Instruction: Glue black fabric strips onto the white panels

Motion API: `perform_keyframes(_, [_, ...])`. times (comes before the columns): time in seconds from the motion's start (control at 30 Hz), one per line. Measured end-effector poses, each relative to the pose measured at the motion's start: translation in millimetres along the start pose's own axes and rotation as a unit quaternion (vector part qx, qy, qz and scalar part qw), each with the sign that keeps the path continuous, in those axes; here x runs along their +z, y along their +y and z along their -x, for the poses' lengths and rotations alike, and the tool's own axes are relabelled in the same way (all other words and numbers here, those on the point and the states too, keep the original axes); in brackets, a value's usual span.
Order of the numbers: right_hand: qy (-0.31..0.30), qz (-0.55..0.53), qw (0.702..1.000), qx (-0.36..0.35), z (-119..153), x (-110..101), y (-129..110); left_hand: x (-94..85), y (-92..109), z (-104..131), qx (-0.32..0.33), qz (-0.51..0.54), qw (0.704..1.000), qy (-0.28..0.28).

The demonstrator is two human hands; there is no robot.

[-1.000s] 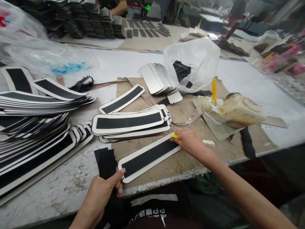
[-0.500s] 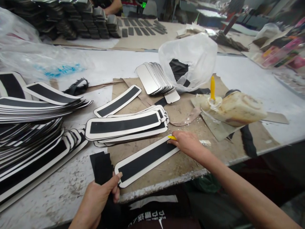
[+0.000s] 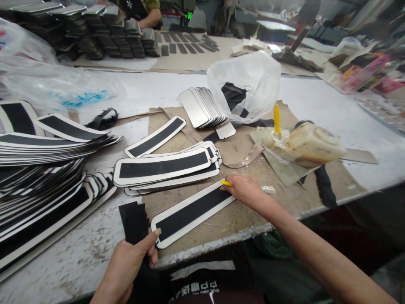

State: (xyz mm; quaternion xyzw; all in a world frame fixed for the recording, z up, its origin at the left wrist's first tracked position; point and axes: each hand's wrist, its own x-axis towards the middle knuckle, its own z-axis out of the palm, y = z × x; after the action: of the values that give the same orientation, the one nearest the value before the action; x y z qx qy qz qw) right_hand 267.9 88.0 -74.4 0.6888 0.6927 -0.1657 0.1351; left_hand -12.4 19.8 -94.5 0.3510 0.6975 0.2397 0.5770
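The white table stretched beyond both hands, a brown sheet lying on it beneath the right hand. A big stack of long strips sat left of the left hand; a smaller pile of panels lay farther out, beyond the space between the hands. The white-bordered panel ran lengthwise from the left hand outward and rightward to the right hand, so each was next to one end. The left pinched the near end, thumb on top, beside black cloth pieces; the right was closed around a yellow handle at the far end
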Motion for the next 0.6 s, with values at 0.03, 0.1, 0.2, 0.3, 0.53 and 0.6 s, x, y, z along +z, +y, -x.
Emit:
perform_keyframes(0.03, [0.001, -0.001, 1.000, 0.000, -0.1, 0.2, -0.4, 0.0, -0.1, -0.2, 0.002, -0.003, 1.000, 0.000])
perform_keyframes(0.1, [0.006, -0.001, 1.000, 0.002, 0.0, 0.1, -1.2, 0.0, 0.3, 0.0, 0.003, -0.006, 1.000, -0.001])
perform_keyframes(0.2, [0.024, 0.004, 1.000, 0.017, 3.0, -2.4, 1.0, -0.5, 3.0, 1.8, 0.004, -0.007, 1.000, 0.000])
perform_keyframes(0.3, [0.058, 0.010, 0.997, 0.040, 9.4, -6.6, 11.0, -1.9, 4.6, 3.2, -0.002, -0.011, 1.000, 0.003])
perform_keyframes(0.53, [0.086, -0.204, 0.975, 0.024, 15.0, -3.9, 34.9, -4.1, -8.7, -5.9, -0.002, 0.004, 1.000, -0.010])
perform_keyframes(0.6, [0.053, -0.231, 0.972, 0.008, 14.2, 0.6, 32.6, -4.1, -10.0, -5.2, -0.004, 0.032, 0.999, -0.009])
